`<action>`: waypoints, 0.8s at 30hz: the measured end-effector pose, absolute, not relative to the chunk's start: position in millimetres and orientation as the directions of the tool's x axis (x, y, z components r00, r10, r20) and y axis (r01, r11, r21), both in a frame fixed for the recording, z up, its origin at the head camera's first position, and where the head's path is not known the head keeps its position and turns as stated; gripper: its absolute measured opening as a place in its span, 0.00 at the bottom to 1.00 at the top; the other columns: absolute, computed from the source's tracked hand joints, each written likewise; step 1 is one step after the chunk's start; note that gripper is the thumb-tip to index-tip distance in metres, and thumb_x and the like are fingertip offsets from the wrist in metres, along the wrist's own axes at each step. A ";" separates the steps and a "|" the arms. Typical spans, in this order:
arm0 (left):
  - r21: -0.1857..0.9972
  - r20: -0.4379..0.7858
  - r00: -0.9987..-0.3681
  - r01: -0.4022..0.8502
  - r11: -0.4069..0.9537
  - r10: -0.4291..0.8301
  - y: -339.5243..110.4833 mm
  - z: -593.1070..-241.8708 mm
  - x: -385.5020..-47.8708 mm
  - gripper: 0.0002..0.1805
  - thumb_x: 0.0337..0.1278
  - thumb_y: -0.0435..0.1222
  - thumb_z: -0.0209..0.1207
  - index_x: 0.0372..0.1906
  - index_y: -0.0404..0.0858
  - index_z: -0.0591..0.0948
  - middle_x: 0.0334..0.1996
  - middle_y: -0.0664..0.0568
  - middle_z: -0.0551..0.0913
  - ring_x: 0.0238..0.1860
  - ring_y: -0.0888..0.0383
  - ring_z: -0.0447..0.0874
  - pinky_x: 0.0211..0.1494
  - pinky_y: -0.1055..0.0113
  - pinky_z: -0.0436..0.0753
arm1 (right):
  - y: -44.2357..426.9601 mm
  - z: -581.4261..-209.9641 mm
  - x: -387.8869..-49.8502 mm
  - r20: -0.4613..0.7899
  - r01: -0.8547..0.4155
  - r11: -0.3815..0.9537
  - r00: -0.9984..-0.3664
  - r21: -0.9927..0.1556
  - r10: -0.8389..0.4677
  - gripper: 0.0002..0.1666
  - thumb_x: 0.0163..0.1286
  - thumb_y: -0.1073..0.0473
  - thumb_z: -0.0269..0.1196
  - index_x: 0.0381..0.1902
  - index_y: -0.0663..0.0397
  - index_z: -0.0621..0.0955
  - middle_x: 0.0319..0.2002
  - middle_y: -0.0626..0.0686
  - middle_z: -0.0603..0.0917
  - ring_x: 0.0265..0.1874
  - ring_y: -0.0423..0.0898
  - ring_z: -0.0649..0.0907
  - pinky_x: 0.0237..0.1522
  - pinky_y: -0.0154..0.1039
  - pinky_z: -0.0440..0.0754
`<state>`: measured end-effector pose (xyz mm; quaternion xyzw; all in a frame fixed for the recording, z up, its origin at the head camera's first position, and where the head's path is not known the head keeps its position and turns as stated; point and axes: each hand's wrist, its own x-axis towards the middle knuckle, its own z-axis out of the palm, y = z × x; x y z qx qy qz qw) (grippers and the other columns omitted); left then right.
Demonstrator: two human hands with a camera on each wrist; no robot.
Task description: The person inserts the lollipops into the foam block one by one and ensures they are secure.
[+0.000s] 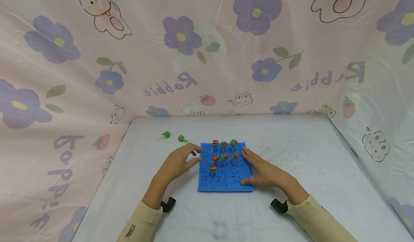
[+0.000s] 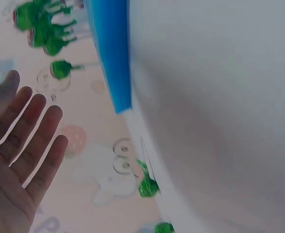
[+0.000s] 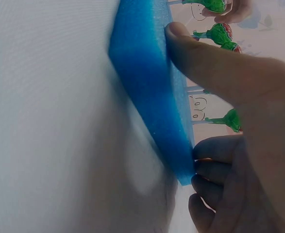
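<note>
A blue foam board (image 1: 226, 185) dotted with small holes lies flat on the table. Several lollipops (image 1: 235, 156) in green and red wrappers stand in it by their sticks, in rows toward its far and left parts. My left hand (image 1: 178, 161) is at the board's left edge, fingers spread and nothing between them; in the left wrist view its palm (image 2: 8, 189) shows bare. My right hand (image 1: 266, 170) rests along the board's right edge. In the right wrist view, the thumb (image 3: 195, 53) lies on the board's top and the other fingers touch the edge farther along.
Two green-wrapped lollipops lie on the white table beyond my left hand, one lollipop (image 1: 166, 134) farther left, the other lollipop (image 1: 181, 138) nearer the board. A patterned curtain (image 1: 213, 62) encloses the table's back and sides. Black wrist mounts (image 1: 279, 206) stick out from the sleeves.
</note>
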<state>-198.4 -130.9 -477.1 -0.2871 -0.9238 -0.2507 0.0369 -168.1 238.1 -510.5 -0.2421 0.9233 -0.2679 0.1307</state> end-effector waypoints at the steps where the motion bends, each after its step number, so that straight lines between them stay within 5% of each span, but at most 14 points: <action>1: 0.444 0.208 -0.844 0.532 0.721 0.494 -133.3 -477.7 -201.3 0.17 0.71 0.43 0.71 0.60 0.49 0.84 0.55 0.59 0.88 0.53 0.59 0.89 0.58 0.57 0.89 | 238.0 -510.0 -168.1 -0.109 -0.378 0.740 -0.849 -0.557 -0.516 0.72 0.63 0.31 0.76 0.86 0.65 0.53 0.87 0.64 0.47 0.84 0.69 0.52 0.79 0.69 0.61; 24: 0.500 0.076 -0.935 0.337 0.798 0.348 -185.3 -498.7 -268.4 0.24 0.74 0.42 0.68 0.69 0.39 0.80 0.69 0.40 0.78 0.74 0.38 0.74 0.76 0.39 0.74 | 237.4 -510.9 -167.7 -0.099 -0.392 0.746 -0.849 -0.539 -0.518 0.72 0.63 0.31 0.76 0.86 0.65 0.55 0.87 0.64 0.49 0.84 0.69 0.53 0.79 0.69 0.61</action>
